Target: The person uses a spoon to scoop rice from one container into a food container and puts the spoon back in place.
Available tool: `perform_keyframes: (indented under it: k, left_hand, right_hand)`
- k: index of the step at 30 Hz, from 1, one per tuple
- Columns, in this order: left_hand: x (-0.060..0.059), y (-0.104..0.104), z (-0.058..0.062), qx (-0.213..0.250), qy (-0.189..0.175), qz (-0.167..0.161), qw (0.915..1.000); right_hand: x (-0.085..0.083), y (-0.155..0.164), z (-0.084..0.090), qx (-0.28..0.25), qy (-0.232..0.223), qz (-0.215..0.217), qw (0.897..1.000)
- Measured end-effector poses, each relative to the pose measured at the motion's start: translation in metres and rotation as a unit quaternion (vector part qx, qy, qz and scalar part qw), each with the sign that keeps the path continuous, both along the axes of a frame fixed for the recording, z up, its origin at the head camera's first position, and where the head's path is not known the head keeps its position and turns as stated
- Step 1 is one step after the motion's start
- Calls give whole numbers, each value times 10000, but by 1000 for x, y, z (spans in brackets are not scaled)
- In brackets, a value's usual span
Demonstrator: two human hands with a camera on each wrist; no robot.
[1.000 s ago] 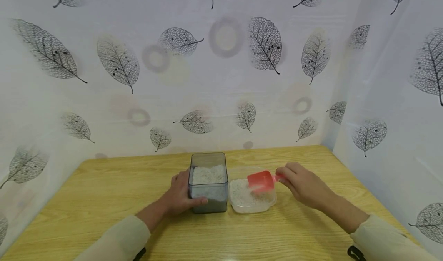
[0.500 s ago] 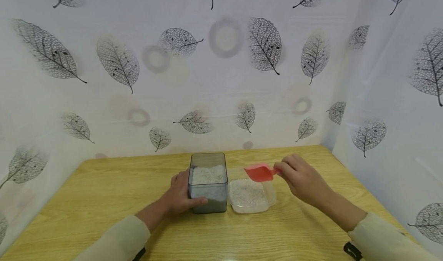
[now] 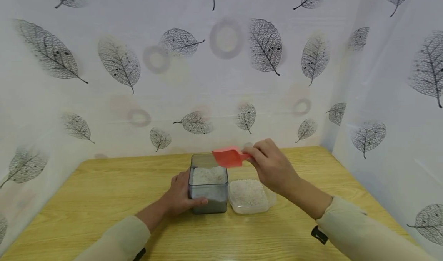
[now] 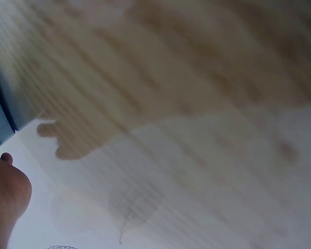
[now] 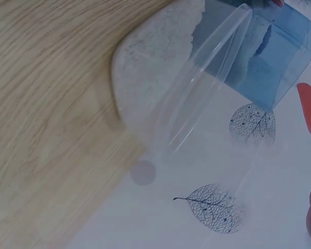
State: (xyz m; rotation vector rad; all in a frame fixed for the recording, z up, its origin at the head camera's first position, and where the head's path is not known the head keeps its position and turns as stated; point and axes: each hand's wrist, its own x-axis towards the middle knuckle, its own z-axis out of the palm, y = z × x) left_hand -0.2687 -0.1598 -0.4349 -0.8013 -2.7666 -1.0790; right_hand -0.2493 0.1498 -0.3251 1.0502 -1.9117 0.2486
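Note:
My left hand (image 3: 181, 195) grips the left side of a tall grey see-through container (image 3: 209, 201), thumb across its front and fingers behind. White rice (image 3: 207, 175) partly fills it. My right hand (image 3: 275, 168) pinches the handle of a red scoop (image 3: 228, 157), held over the container's right rear rim. The inside of the scoop is hidden. Right beside the container stands a low clear plastic tub (image 3: 250, 209) with more rice (image 3: 246, 191). In the right wrist view, the scoop (image 5: 310, 111) shows at the right edge, near the container (image 5: 285, 67).
Both vessels stand on a wood-grain table (image 3: 221, 238). A pale leaf-patterned sheet (image 3: 221, 80) rises behind the table's back edge and along the right side. Dark straps (image 3: 319, 235) show at the sleeves.
The right hand has lifted the scoop out of the rice in the clear tub and carried it left, over the grey container. Left hand and both vessels stay in place.

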Motion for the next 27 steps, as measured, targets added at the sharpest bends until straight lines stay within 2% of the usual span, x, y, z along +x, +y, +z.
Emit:
perform_keyframes:
  k: [8,15,20,24,27]
  left_hand:
    - [0,2,0,7,94,-24,10000]
    - [-1,0,-1,75,187,-49,9998]
    - [0,0,-1,35,153,-46,9999]
    - [1,1,0,-36,146,-26,9999]
    - [1,-1,0,-113,156,-13,9998]
  right_hand:
    - [-4,-34,-1,516,-231,-264,9981]
    - [-14,-55,-8,899,-198,-318,9952]
    - [-14,-68,-9,1015,-246,-534,9931]
    - [-12,-78,-7,1232,-532,-896,9869]
    - [-11,-88,-2,1516,-887,-1185,9773]
